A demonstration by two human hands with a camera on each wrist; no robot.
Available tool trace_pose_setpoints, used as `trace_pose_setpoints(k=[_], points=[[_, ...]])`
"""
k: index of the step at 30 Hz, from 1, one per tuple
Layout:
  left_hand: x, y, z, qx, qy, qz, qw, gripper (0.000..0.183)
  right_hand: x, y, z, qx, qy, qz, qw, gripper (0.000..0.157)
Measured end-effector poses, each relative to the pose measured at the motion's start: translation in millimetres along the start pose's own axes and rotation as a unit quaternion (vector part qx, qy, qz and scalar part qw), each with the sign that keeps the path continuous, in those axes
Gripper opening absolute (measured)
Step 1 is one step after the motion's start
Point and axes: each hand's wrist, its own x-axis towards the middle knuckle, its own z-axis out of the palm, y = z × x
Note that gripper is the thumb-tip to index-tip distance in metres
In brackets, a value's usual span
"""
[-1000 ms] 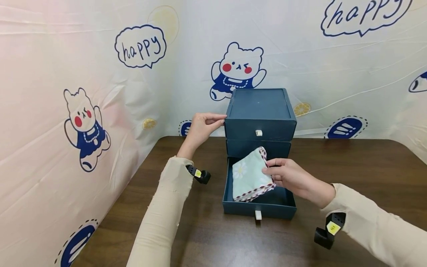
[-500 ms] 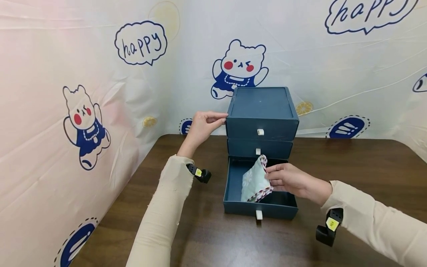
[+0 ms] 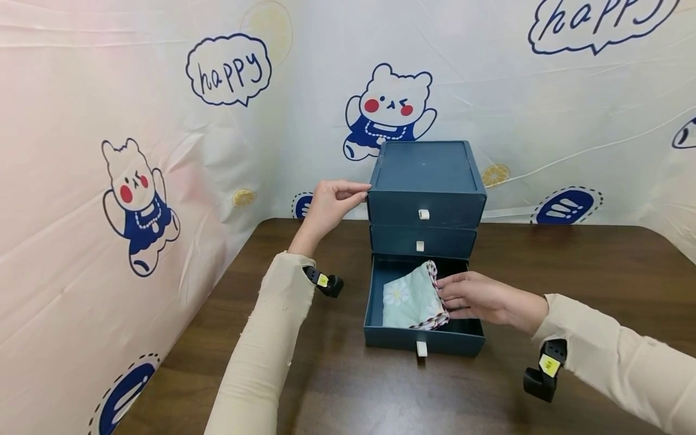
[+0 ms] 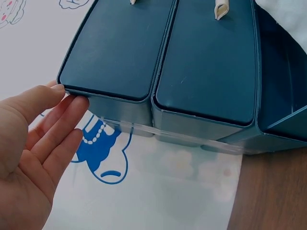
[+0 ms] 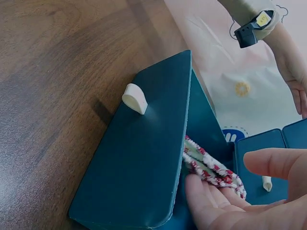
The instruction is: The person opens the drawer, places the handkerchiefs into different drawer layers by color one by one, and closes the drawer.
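A dark blue three-drawer storage box [image 3: 426, 208] stands on the table with its bottom drawer [image 3: 397, 338] pulled out. Inside that drawer lies a folded mint-green hand towel [image 3: 408, 296] with a daisy print and a red-and-white trim. My right hand [image 3: 484, 299] reaches in from the right, its fingers fairly straight against the towel's trimmed edge. The right wrist view shows the thumb [image 5: 268, 163] apart from the towel's trim [image 5: 216, 167]. At the box's upper left front corner, my left hand [image 3: 331, 205] holds on with thumb and fingertips [image 4: 79, 103].
The upper two drawers are closed, each with a small pale pull tab [image 3: 424, 214]. Brown wooden table [image 3: 326, 386] surrounds the box. A printed white cloth backdrop [image 3: 304, 121] hangs behind and to the left.
The towel has gone lower into the bottom drawer and now lies flatter. My right thumb has come away from it. My left hand stays at the box corner.
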Motion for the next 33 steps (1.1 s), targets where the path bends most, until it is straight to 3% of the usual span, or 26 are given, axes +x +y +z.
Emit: trace_pose_setpoints(k=[12,23,33], points=[[-1.5,1.2,1.1,-0.001,0.001,-0.004,1.0,0.021,-3,3,-0.2,-0.03,0.003,0.0,1.0,0.055],[-1.9,2.3,2.1,-0.001,0.003,-0.001,1.0,0.021,-10,5,-1.2,-0.023,0.006,0.008,1.0,0.059],[-3.1,3.5,1.4,-0.004,0.007,0.001,1.0,0.021,-19,6,-10.8,-0.039,-0.013,-0.032,0.999,0.054]])
